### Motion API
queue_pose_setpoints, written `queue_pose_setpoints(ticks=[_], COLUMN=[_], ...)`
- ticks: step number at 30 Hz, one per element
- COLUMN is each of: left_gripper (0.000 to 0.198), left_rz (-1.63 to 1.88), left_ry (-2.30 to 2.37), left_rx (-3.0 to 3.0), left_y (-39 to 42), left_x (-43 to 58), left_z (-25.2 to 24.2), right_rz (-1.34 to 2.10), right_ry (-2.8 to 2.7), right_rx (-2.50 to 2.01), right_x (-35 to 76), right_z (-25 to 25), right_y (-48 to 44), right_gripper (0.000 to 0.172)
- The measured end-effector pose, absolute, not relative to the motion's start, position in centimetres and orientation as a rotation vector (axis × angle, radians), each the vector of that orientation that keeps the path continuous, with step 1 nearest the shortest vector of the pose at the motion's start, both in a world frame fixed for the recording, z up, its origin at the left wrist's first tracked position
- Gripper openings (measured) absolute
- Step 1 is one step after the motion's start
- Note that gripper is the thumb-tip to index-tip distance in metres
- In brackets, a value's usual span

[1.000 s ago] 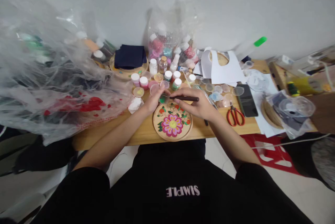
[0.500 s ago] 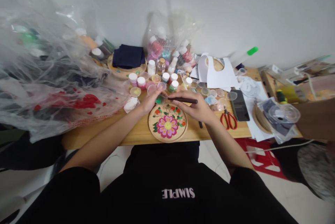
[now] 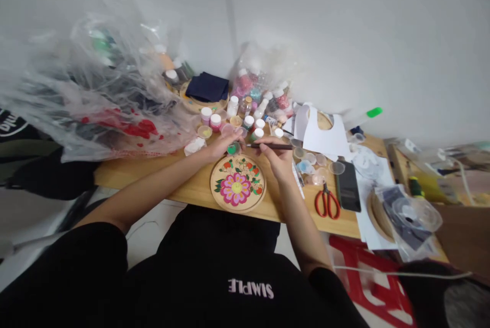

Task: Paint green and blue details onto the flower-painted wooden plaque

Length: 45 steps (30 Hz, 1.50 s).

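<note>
A round wooden plate painted with a pink flower, red fruit and green leaves lies at the near edge of the wooden table. My left hand pinches a small cup of green paint just beyond the plate's rim. My right hand is closed on a dark brush held level, its tip pointing left toward the green cup. Both hands rest just above the plate's far edge.
Small white-capped paint jars and clear lids crowd behind the plate. A big crumpled plastic bag fills the left. Red scissors, a black phone and white paper lie to the right. A white wall stands behind.
The view has swung and tilted, so the table now slopes down to the right. Both hands keep their hold on the green cup and the brush above the plate.
</note>
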<state>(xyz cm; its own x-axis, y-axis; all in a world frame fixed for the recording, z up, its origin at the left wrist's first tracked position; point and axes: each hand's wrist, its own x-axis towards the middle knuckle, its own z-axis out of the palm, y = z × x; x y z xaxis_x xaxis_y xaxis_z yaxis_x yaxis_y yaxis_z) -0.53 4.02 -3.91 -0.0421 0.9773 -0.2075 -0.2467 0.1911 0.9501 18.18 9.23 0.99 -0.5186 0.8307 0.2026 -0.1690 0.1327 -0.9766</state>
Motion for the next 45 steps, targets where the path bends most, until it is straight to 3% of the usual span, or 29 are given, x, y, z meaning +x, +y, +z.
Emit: queue_pose_setpoints(ticks=[14, 21, 37, 45], left_gripper=[0.064, 0.025, 0.053, 0.051], left_rz=[1.311, 1.455, 1.428, 1.372], left_ry=[1.145, 1.209, 1.428, 1.587], left_rx=[0.794, 0.717, 0.818, 0.869], left_y=[2.8, 0.0, -0.5, -0.7], left_x=[-0.5, -0.5, -0.8, -1.0], left_z=[-1.9, -1.1, -0.5, -1.1], right_rz=[1.643, 1.698, 1.821, 1.814], right_ry=[-1.245, -1.229, -1.225, -1.246], right_rx=[-0.595, -0.569, -0.552, -0.575], right_x=[19.9, 20.1, 20.0, 20.2], right_z=[-0.4, -0.7, -1.0, -0.8], right_y=[11.4, 12.0, 12.0, 12.0], right_gripper=[0.022, 0.024, 0.023, 0.024])
